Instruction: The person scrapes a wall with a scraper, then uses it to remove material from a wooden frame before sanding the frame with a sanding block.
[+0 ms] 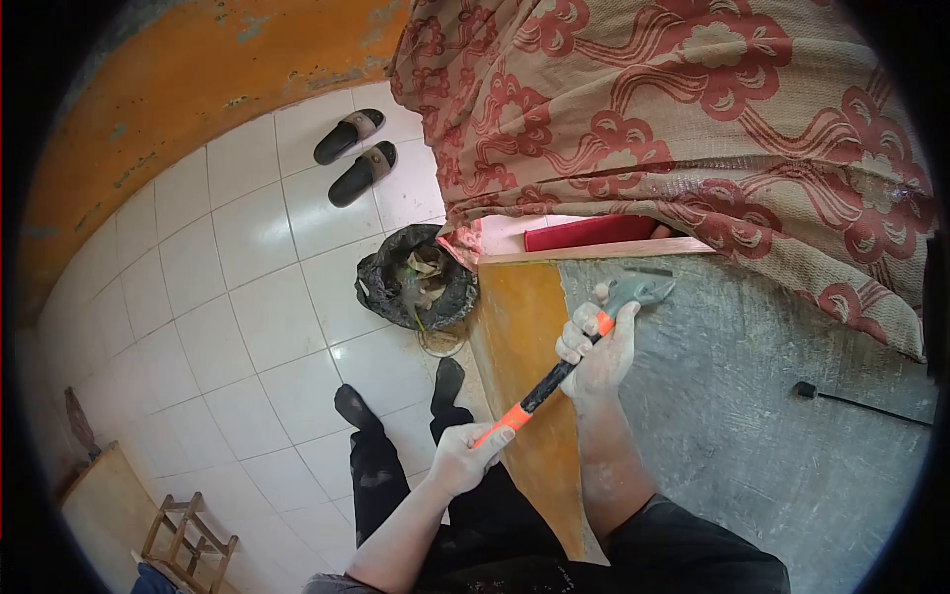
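Observation:
Both my hands are wrapped round one long-handled scraper with an orange and black handle (549,384) and a grey head (638,289). My left hand (469,457), dusted white, closes on the orange lower end of the handle. Higher up, my right hand (602,348) grips close below the head, its fingers whitened too. The tool slants up to the right, and its head overlaps the scraped grey wall surface (732,366) near the top edge. Left of that bare area is a strip of yellow-orange paint (520,307).
A floral curtain (633,119) hangs over the ledge, where a red object (589,233) lies. A black bag-lined bin (371,282) with scraps stands near my feet, and slippers (346,158) lie beyond it. A black cable (861,403) crosses the grey surface. A wooden stool (183,535) is lower left.

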`<action>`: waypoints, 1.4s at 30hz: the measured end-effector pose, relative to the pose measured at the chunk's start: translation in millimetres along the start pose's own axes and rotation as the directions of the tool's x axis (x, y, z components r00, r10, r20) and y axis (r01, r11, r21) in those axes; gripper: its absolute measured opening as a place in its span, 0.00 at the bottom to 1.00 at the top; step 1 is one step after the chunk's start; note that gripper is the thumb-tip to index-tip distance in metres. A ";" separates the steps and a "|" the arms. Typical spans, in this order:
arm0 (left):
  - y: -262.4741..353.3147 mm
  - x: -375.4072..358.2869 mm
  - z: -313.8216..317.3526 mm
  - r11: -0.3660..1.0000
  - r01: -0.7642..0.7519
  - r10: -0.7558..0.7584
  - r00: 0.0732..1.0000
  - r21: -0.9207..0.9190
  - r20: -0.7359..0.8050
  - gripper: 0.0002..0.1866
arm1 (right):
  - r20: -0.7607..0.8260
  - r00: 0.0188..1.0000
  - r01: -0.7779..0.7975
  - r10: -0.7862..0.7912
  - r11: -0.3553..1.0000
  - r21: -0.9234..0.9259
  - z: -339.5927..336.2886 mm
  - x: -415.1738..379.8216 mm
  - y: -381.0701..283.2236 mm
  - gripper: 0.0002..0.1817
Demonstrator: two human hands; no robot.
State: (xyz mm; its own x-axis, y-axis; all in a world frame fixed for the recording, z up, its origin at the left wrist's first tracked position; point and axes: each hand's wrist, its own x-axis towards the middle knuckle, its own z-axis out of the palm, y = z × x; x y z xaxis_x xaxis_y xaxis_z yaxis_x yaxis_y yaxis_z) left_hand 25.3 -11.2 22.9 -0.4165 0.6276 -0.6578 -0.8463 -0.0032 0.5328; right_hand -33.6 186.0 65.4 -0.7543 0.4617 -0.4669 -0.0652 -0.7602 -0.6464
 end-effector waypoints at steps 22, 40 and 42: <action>5.1 -1.5 9.0 0.950 -0.164 0.183 0.982 0.267 -0.049 0.14 | 0.142 0.984 0.099 -0.104 0.994 0.038 30.2 -26.2 -35.2 0.19; 71.6 -122.7 113.6 0.638 -0.601 0.292 0.767 0.481 0.571 0.14 | -0.121 0.637 0.744 -0.761 0.649 -0.159 53.4 -277.8 -135.6 0.13; 68.2 -127.4 120.8 0.652 -0.607 0.239 0.732 0.453 0.638 0.15 | -0.168 0.584 0.775 -0.794 0.607 -0.176 54.9 -304.3 -141.4 0.14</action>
State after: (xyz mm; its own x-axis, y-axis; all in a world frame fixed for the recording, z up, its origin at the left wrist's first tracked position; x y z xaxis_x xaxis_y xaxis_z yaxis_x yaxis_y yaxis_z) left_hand 60.7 2.6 207.4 -0.2950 0.9554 -0.0152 -0.1485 -0.0302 0.9885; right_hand 169.3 127.9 332.0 -0.2790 0.9501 0.1396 -0.5090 -0.0231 -0.8605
